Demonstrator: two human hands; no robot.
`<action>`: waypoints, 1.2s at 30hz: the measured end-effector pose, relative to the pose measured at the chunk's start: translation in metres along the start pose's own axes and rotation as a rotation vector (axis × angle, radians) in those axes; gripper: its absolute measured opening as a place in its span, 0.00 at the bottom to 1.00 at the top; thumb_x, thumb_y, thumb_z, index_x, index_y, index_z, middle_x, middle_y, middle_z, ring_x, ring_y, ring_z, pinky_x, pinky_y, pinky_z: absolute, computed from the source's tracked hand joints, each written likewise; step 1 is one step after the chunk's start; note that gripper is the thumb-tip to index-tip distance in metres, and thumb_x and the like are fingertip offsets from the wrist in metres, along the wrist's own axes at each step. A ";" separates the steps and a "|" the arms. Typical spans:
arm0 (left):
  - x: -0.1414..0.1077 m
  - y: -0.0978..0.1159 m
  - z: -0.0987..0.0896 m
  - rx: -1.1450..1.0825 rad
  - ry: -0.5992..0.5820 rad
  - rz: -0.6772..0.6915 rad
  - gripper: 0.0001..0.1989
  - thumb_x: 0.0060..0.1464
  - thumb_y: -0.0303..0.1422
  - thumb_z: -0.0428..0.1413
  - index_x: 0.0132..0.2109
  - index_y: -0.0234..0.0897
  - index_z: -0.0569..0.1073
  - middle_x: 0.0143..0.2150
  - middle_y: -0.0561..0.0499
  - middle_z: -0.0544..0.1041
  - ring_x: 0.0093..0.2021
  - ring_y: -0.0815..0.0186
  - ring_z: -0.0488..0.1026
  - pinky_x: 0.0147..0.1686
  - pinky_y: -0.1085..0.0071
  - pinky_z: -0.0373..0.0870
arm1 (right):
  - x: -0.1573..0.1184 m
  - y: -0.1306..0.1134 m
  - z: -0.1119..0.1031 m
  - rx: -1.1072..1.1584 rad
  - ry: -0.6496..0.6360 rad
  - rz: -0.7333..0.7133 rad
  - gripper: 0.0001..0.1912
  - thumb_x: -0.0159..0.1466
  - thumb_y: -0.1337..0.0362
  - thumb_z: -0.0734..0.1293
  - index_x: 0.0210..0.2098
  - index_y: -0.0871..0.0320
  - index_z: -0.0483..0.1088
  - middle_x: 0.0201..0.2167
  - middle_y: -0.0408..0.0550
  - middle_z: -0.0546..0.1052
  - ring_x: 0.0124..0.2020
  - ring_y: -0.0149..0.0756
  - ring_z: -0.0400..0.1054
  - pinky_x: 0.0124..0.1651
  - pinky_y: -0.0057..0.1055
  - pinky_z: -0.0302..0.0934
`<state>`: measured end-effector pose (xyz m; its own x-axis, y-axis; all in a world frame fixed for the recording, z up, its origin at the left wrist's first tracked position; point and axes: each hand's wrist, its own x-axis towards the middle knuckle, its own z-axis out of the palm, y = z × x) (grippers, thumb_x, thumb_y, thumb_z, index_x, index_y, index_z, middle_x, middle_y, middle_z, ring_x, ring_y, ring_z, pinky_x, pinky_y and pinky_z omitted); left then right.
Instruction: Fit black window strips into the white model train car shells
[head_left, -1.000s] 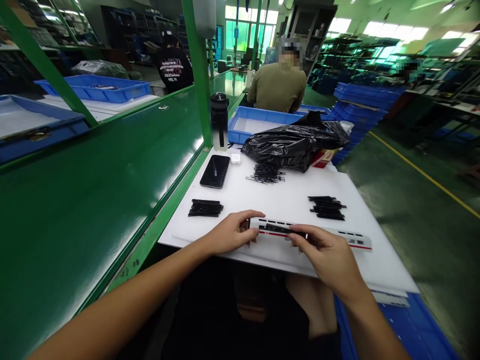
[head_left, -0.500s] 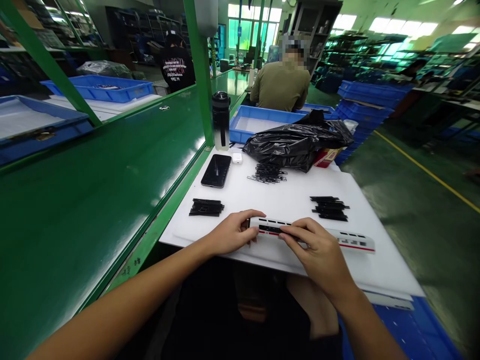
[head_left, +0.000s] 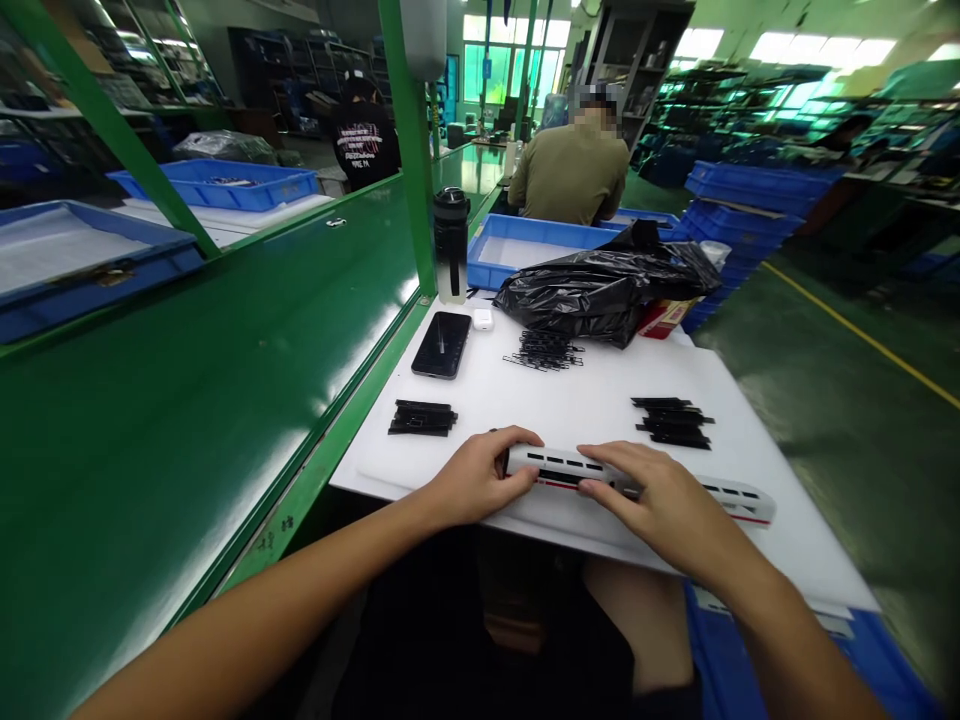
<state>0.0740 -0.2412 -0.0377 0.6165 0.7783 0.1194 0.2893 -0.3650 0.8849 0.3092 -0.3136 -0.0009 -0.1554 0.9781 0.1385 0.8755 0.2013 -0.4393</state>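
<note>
A white toy train car (head_left: 559, 459) with a red stripe and dark window slots lies lengthwise across the near part of the white work surface. My left hand (head_left: 487, 475) grips its left end, thumb on the near side and fingers over the top. Around its middle is my right hand (head_left: 652, 490), thumb against the near side and fingers on the roof. A black strip (head_left: 559, 478) sits along the car's near side between my two thumbs. Flat black strips lie in a left pile (head_left: 422, 418) and a right pile (head_left: 673, 422) beyond the car.
Thin black frames (head_left: 545, 350) are heaped farther back, before a black plastic bag (head_left: 600, 285). A phone (head_left: 442, 345), a white earbud case (head_left: 483, 319) and a bottle (head_left: 451, 245) stand along the left. A green belt (head_left: 225, 400) runs left; a person (head_left: 571, 170) sits ahead.
My right hand has gone from pinching at the black strip to spanning the car with thumb and fingers. The car has tipped so more of its roof shows. The view has shifted slightly.
</note>
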 end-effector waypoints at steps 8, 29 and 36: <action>-0.002 0.000 0.001 0.101 -0.014 0.123 0.19 0.56 0.35 0.61 0.55 0.40 0.73 0.51 0.49 0.77 0.48 0.61 0.74 0.47 0.69 0.67 | 0.001 0.001 0.002 -0.001 -0.044 0.029 0.15 0.65 0.52 0.67 0.49 0.50 0.73 0.48 0.44 0.79 0.49 0.44 0.72 0.51 0.41 0.67; -0.004 0.000 0.002 0.174 -0.067 0.164 0.20 0.57 0.33 0.59 0.56 0.42 0.71 0.52 0.50 0.77 0.48 0.60 0.74 0.50 0.67 0.67 | -0.010 0.012 -0.008 -0.051 -0.075 -0.047 0.17 0.63 0.59 0.68 0.51 0.51 0.73 0.49 0.43 0.78 0.47 0.40 0.73 0.50 0.39 0.67; -0.005 0.001 0.003 0.146 -0.070 0.159 0.18 0.59 0.35 0.57 0.56 0.40 0.71 0.51 0.48 0.77 0.46 0.61 0.75 0.47 0.68 0.69 | -0.004 -0.005 0.009 -0.133 0.021 -0.183 0.18 0.65 0.56 0.67 0.53 0.55 0.72 0.49 0.50 0.78 0.48 0.44 0.72 0.51 0.41 0.67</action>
<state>0.0732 -0.2472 -0.0383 0.7104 0.6696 0.2167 0.2843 -0.5547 0.7820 0.3012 -0.3177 -0.0067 -0.3089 0.9244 0.2238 0.8864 0.3651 -0.2844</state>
